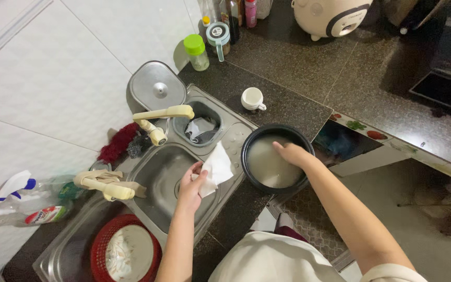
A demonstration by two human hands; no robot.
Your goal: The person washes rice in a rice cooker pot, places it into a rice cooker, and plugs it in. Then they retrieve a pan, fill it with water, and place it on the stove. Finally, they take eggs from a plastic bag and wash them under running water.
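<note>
White cup [252, 98] on counter, red basket [102, 245] nearby.

A home kitchen: a steel double sink [157, 177] with cream taps [157, 117] set in a dark stone counter [288, 68] against white tiled wall [53, 68], a rice cooker [330, 15] and seasoning bottles [220, 26] along its back edge.

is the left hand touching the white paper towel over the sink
Touching: the head view shows the left hand gripping the white paper towel, fingers pinched on its edge.

Single head-worn view, steeply down, close over sink [157, 172] and counter [298, 89]
</note>
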